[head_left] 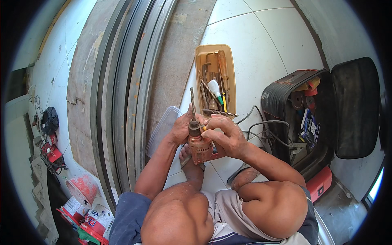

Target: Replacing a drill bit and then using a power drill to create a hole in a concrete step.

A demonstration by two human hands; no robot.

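A worn red electric drill (200, 149) stands upright between my knees, its twist drill bit (192, 100) pointing away from me in the dark chuck (194, 127). My left hand (179, 128) is closed round the chuck end, thumb along the base of the bit; some of its fingers are hidden behind the chuck. From the right, my right hand (224, 132) pinches a small yellow-ended piece (204, 128) against the side of the chuck. Most of that piece is covered by my fingers. Just beyond lies a tan plastic box (233, 61) of hand tools and bits.
Long dark metal profiles (122, 81) lie on a board (83, 90) to the left. A clear lid (161, 130) is beside my left forearm. At right stands an open black case (281, 87) with discs, near a loose cable (265, 122). Buckets (83, 190) stand lower left.
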